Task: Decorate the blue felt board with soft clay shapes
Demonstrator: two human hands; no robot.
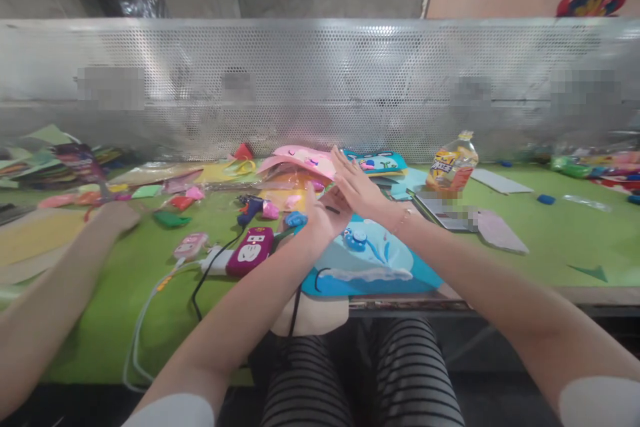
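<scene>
My left hand [325,219] is palm up, with a small black roll of clay [332,209] lying on it. Against its fingers and palm edge rests my right hand [361,188], flat with fingers stretched out. Under both hands is a blue craft sheet [385,278] with a light-blue whale shape and a blue clay figure [356,239]. A thin black curve marks the sheet's left part. Just left of my wrist sits a lump of blue clay [296,219].
Left of the sheet are a maroon power bank [250,252], a glue gun [250,209] and white cables [137,320]. A co-worker's hand [117,215] reaches in at left. Pink [300,157] and blue craft pieces [395,161] lie behind; a juice bottle [453,163] stands right.
</scene>
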